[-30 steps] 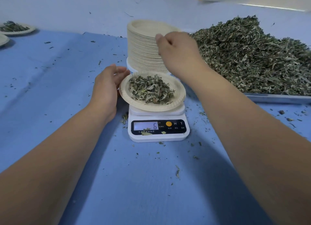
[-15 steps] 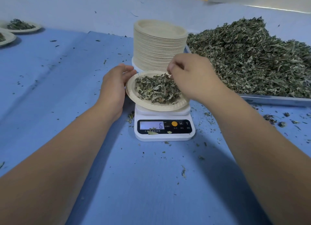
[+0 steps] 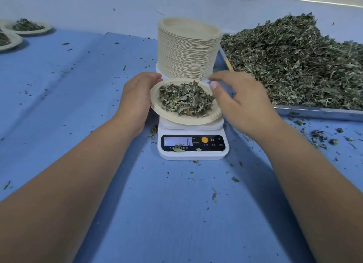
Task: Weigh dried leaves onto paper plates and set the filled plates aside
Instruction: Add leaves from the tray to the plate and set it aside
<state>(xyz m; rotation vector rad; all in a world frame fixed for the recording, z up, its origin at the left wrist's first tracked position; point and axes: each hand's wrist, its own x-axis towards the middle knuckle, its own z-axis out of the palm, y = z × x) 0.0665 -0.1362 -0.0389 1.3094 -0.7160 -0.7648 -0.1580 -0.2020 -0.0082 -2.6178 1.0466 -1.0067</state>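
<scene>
- The dried-leaf heap (image 3: 294,62) fills its tray along the tabletop's right edge. The right hand (image 3: 241,103) hovers empty and loose-fingered over the plate's right rim, and I'd worry a careless sweep drags leaves out.
- The stack of paper plates (image 3: 188,50) stands just behind the scale, so a backward lift could topple it.
- The scale (image 3: 192,145), mid-tabletop, reads 6. Crumbs on its display could mislead me.
- The filled plate (image 3: 176,117) sits on the scale and overhangs it. The left hand (image 3: 135,97) curls at its left rim, gripping or only touching I cannot tell. A one-sided lift may spill.
</scene>
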